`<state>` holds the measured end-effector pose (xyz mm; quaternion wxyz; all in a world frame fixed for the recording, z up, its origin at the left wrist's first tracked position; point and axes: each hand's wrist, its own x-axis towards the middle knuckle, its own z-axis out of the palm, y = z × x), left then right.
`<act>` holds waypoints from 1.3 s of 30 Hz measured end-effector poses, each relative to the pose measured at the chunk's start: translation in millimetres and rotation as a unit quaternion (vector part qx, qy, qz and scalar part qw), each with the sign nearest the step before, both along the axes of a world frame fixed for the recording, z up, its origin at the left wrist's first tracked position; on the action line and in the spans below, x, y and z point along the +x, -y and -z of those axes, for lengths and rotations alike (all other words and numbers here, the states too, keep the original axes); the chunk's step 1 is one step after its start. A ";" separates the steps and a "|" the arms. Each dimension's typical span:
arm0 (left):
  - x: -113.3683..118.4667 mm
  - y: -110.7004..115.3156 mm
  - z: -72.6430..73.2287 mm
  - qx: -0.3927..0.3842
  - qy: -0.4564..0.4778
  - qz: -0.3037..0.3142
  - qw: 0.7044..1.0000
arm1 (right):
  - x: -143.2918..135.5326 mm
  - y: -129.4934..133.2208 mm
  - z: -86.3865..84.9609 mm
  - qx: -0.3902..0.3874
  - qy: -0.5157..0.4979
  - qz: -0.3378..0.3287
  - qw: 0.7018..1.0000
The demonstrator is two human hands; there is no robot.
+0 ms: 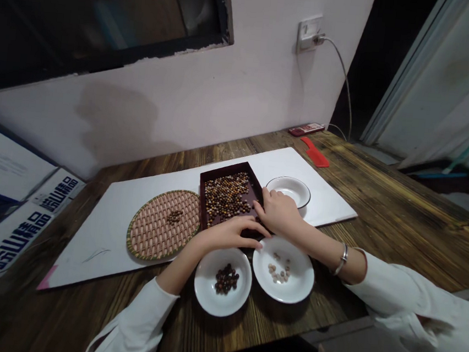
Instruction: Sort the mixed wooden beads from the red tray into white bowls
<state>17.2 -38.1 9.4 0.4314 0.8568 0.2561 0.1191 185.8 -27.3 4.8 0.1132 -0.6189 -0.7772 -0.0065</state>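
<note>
My left hand (pixel 237 234) reaches across the near edge of a dark red tray (pixel 257 188). Its fingers are stretched and apart from the thumb, close to the rim of a white plate (pixel 265 276). Pale beads (pixel 278 273) lie on that plate. My right hand (pixel 280 211) is at the tray's right side, fingers curled inward; whatever is in them is hidden. Mixed brown, yellow and dark beads (pixel 224 197) spread over the tray. A second white plate (pixel 211 300), below my left wrist, holds dark brown beads (pixel 227 279).
A round woven mat (pixel 150 229) with a few brown beads (pixel 174 216) lies left of the tray. Behind my right hand stands a white bowl (pixel 299 190). All rest around a white board (pixel 107 230). Farther back are a red comb (pixel 314 153) and a phone (pixel 306 129).
</note>
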 end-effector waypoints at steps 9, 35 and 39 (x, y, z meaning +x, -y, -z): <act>0.0 1.6 -3.3 0.005 -0.004 -0.005 1.000 | 0.4 0.1 0.7 0.005 -0.002 0.001 1.000; -4.6 -2.3 -2.6 -0.040 0.004 -0.011 0.999 | 0.3 -0.5 2.0 0.014 -0.001 0.000 1.000; -4.1 -2.2 -2.3 -0.042 0.006 -0.011 0.999 | 0.2 -1.0 2.5 0.015 -0.003 0.000 1.000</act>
